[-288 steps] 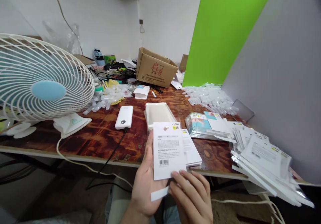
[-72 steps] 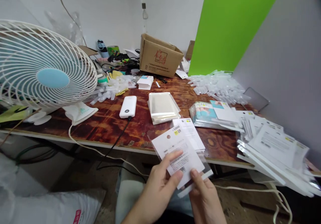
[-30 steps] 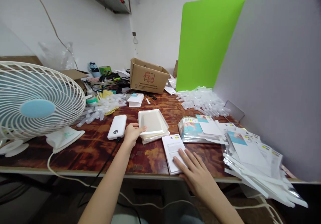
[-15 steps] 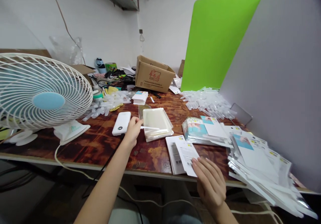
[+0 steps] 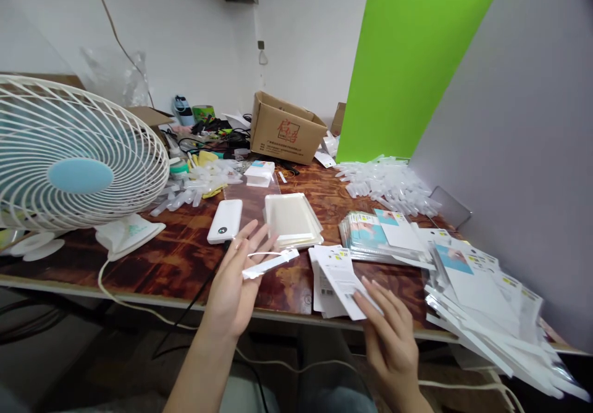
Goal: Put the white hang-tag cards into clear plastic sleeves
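My left hand [image 5: 238, 283] is turned palm up with its fingers spread. A clear plastic sleeve with a white strip [image 5: 271, 263] lies across its palm and fingers. My right hand [image 5: 391, 333] holds the lower edge of a white printed card [image 5: 340, 277] between thumb and fingers, tilted over a small stack of similar cards [image 5: 322, 289] at the table's front edge. Behind my left hand is a pile of clear sleeves [image 5: 291, 218]. To the right sits a stack of packed blue-and-white cards [image 5: 364, 234].
A white fan [image 5: 83, 160] stands at the left, beside a white power bank [image 5: 225, 220]. An open cardboard box [image 5: 287, 130] and translucent plastic pieces [image 5: 389, 181] are at the back. More packed cards [image 5: 482, 296] spread at the right by a grey partition [image 5: 523, 154].
My left hand has turned palm up and moved nearer, bringing a sleeve off the pile. My right hand has lifted the top card slightly. The camera view has shifted a little.
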{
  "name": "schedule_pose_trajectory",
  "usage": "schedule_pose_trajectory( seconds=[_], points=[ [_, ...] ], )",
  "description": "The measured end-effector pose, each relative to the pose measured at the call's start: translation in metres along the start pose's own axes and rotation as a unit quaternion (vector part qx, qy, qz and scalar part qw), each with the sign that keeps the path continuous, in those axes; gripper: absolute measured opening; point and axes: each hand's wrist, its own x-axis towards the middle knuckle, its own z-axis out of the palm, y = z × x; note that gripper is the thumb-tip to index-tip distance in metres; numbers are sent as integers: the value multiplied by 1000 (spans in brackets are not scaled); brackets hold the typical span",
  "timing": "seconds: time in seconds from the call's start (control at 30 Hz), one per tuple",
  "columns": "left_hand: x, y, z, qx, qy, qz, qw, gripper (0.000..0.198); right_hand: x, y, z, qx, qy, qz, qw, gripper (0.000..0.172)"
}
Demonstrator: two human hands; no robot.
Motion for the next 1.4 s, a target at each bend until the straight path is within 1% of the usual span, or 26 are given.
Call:
schedule_pose_trajectory(
  seconds=[0.03,0.1,0.13,0.17,0.2,0.27,0.3,0.37,0.4,0.53,0.6,0.67,0.77,0.83,0.9,0.97,1.03,1.1,1.13,1.2,1.3,1.33,1.4],
  points=[
    [-4,-2,1,-12,-8,-9,1000,32,0,-3,-4,22,28,12,999,44],
    [-12,-7,6,-34,-23,-32,999,37,4,-10,-13,64,79,-1,995,49],
    [-16,-10,9,-42,-30,-48,997,39,7,-13,-17,75,96,-27,992,50],
    [-21,-13,12,-48,-39,-66,996,41,9,-17,-21,74,97,-64,990,48],
    [-25,-15,15,-51,-49,-85,994,42,11,-20,-25,59,81,-108,989,44],
    [-33,-18,19,-56,-65,-121,989,45,12,-24,-31,17,16,-198,980,32],
    [-36,-18,21,-60,-70,-133,987,46,11,-26,-33,-2,-5,-228,974,27],
    [-41,-16,23,-73,-73,-145,984,48,8,-27,-34,-25,-19,-258,966,21],
    [-42,-15,23,-83,-74,-147,983,49,6,-27,-33,-28,-11,-261,965,19],
    [-49,-15,24,-106,-67,-167,978,49,4,-34,-29,-28,-5,-257,966,15],
    [-56,-21,24,-117,-72,-194,971,50,9,-40,-25,-33,-12,-257,966,18],
    [-67,-29,23,-128,-82,-225,962,52,16,-44,-22,-33,-3,-241,970,24],
    [-80,-38,17,-135,-89,-251,954,52,22,-47,-16,-48,24,-185,981,31],
    [-84,-41,11,-135,-88,-245,956,51,20,-47,-12,-59,14,-162,985,33],
    [-86,-43,5,-122,-81,-240,960,47,15,-49,-8,-37,2,-139,990,34],
    [-87,-46,2,-103,-79,-239,962,43,10,-52,-6,13,-2,-90,996,35],
    [-90,-53,-1,-86,-97,-226,965,41,9,-55,-7,57,2,-26,998,33],
    [-93,-61,-3,-80,-129,-216,965,40,11,-56,-10,65,12,25,998,30],
    [-95,-65,-4,-83,-143,-218,962,40,13,-55,-12,59,15,37,997,30],
    [-97,-70,-6,-95,-156,-239,954,40,17,-51,-18,45,-5,29,999,32],
    [-96,-70,-9,-101,-138,-263,949,40,24,-44,-28,48,-82,-18,995,31],
    [-96,-69,-9,-98,-131,-267,950,40,25,-43,-31,55,-100,-26,993,32],
    [-95,-65,-8,-97,-127,-268,950,39,27,-41,-35,78,-116,-24,990,35]
  ],
)
